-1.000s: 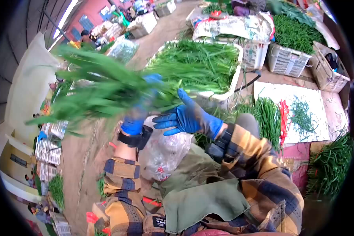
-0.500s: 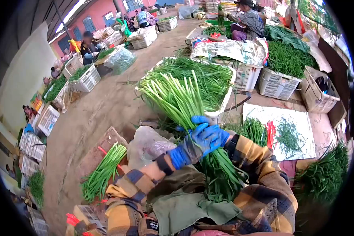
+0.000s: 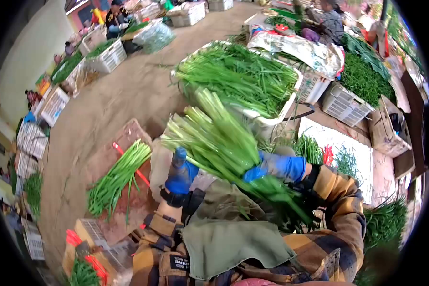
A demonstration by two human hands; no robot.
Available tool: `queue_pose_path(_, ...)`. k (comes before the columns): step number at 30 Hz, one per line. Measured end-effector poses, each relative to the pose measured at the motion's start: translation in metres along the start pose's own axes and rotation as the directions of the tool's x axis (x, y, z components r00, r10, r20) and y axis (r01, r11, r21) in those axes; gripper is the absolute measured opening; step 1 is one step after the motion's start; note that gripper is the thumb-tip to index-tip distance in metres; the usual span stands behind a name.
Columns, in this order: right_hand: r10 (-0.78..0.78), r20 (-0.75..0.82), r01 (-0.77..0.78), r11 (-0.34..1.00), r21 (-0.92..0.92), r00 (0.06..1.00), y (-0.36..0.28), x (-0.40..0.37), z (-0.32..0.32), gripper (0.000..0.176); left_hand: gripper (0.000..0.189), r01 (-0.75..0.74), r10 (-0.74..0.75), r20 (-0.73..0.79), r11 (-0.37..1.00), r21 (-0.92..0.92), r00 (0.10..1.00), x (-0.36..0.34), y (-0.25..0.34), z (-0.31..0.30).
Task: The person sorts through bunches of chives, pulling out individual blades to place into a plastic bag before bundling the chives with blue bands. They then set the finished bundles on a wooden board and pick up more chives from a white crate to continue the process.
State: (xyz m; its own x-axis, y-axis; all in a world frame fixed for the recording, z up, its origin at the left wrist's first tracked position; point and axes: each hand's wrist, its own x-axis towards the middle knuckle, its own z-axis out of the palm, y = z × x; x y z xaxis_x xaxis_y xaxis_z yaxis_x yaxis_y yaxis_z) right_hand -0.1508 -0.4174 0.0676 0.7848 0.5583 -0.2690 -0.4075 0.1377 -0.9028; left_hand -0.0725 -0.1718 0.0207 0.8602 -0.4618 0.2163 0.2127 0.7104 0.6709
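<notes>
Head camera shows gloved hands (image 3: 180,176), the right (image 3: 282,167) gripping slender, fanned green stalks (image 3: 219,138).

held bunch (image 3: 219,143) before crate (image 3: 271,120), bundle (image 3: 120,175) on board (image 3: 142,202) at left

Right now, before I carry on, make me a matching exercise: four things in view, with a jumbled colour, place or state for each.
1. Right hand
2. Large white crate
3. Apron
4. Second bundle

A. Olive green
B. Lying across a red strip
C. Gripping a bundle of greens
D. Heaped with leaves

Pairs: 1-C; 2-D; 3-A; 4-B
</notes>
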Motion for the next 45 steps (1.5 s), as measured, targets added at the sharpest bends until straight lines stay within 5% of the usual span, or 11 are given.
queue_pose_path(7, -0.126, 0.236, 0.199, 0.928, -0.314, 0.963, 0.025, 0.027, 0.033, 0.093, 0.078, 0.009, -0.007, -0.18, 1.0, 0.013, 0.984, -0.024, 0.008, -0.01)
queue_pose_path(13, -0.231, 0.023, 0.215, 0.862, -0.46, 0.973, 0.006, 0.053, 0.052, 0.099, 0.106, -0.07, 0.069, 0.079, 0.997, 0.015, 0.995, -0.015, 0.024, 0.013)
queue_pose_path(18, -0.344, 0.024, 0.165, 0.386, -0.907, 0.939, 0.01, 0.06, 0.068, 0.066, 0.099, -0.019, 0.012, 0.032, 0.972, 0.233, 0.999, -0.016, 0.038, 0.016)
queue_pose_path(25, 0.179, 0.065, 0.029, 0.193, -0.981, 0.982, -0.071, 0.048, 0.08, 0.064, 0.048, 0.151, -0.117, -0.156, 0.961, 0.231, 0.981, -0.025, 0.032, 0.018)
queue_pose_path(27, -0.325, 0.228, 0.313, 0.24, -0.919, 0.918, -0.079, 0.051, 0.052, 0.066, 0.035, 0.165, -0.128, -0.175, 0.963, 0.215, 0.976, -0.023, 0.035, 0.025)
queue_pose_path(30, -0.434, 0.301, 0.458, 0.321, -0.829, 0.849, -0.129, 0.067, 0.058, 0.073, 0.024, 0.165, -0.134, -0.122, 0.94, 0.298, 0.983, -0.019, 0.035, 0.042)
queue_pose_path(35, -0.143, 0.395, 0.401, 0.016, -0.916, 0.907, -0.161, 0.102, 0.101, 0.074, 0.04, 0.261, -0.273, 0.067, 0.954, 0.149, 0.96, -0.009, 0.017, 0.029)
queue_pose_path(37, 0.289, 0.282, 0.314, -0.072, -0.947, 0.915, -0.132, 0.124, 0.107, 0.064, 0.038, 0.116, -0.116, 0.124, 0.993, 0.009, 0.985, -0.022, 0.003, 0.018)
queue_pose_path(40, 0.347, 0.209, 0.25, -0.077, -0.965, 0.914, -0.12, 0.122, 0.107, 0.07, 0.029, 0.018, -0.017, -0.007, 0.927, 0.374, 1.0, -0.027, -0.017, -0.006)
queue_pose_path(43, -0.015, 0.121, 0.121, 0.237, -0.964, 0.993, -0.126, 0.112, 0.092, 0.079, 0.03, 0.019, -0.008, -0.017, 0.648, 0.761, 1.0, -0.017, 0.009, 0.013)
queue_pose_path(45, -0.247, 0.143, 0.24, 0.427, -0.872, 0.959, -0.128, 0.105, 0.067, 0.088, 0.045, 0.149, -0.14, -0.052, 0.947, 0.286, 0.989, -0.007, 0.026, 0.02)
